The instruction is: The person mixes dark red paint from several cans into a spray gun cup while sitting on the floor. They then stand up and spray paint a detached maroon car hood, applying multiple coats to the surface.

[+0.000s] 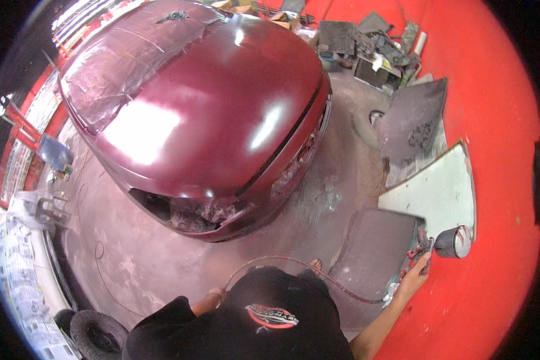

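Observation:
My right hand [415, 271] reaches out to the lower right and grips a paint spray gun [447, 242] with a round metal cup, close to a pale grey body panel [441, 192] leaning on the red wall. A thin red air hose [318, 271] curves from the gun back across my front. My left hand [214, 296] is low by my black shirt, mostly hidden; only a bit of the wrist shows. A dark red car [210, 114] with a glossy hood stands ahead of me, its windshield masked and front lights removed.
Grey panels [411, 123] lean against the red wall [498, 150] on the right, with another dark panel [375, 246] near my feet. Scrap parts and boxes [372, 48] pile up at the back. A tyre [99, 336] and a paper-covered vehicle [24, 270] sit at lower left.

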Tool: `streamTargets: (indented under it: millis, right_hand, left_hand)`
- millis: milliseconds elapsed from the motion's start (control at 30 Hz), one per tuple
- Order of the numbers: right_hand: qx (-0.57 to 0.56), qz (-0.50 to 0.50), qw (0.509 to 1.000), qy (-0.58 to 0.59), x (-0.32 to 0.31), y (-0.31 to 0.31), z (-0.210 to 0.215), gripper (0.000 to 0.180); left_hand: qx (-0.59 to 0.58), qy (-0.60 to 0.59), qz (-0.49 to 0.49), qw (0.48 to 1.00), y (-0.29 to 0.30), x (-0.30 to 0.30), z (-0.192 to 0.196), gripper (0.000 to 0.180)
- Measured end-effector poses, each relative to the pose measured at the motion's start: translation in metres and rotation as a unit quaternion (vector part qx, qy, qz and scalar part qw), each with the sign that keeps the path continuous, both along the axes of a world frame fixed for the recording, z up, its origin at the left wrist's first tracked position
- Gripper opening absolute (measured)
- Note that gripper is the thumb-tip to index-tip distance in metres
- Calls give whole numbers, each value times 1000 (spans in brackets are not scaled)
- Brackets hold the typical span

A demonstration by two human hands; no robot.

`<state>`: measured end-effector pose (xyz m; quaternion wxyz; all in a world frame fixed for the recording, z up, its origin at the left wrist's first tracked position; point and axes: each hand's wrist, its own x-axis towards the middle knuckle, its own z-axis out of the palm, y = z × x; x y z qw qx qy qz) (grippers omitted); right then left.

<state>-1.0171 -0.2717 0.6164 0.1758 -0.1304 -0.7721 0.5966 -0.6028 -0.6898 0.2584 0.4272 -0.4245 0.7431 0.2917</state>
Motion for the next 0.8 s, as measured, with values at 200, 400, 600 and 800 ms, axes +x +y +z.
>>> streamTargets:
  millis: [200, 400, 600, 800]
  right_hand:
    - [-33, 106, 993, -49, -131, -14, 6, 49]
    - [-15, 171, 984, -45, -265, -46, 3, 50]
    - [-46, 168, 984, -23, -401, -88, 10, 51]
    - [14, 129, 991, -22, -528, -119, 27, 58]
  left_hand:
    - [26, -22, 66, 997, 57, -59, -20, 52]
    - [46, -2, 174, 984, 117, -154, -42, 56]
    - [38, -3, 316, 948, 146, -259, -100, 52]
    - [66, 23, 329, 942, 154, -387, -49, 50]
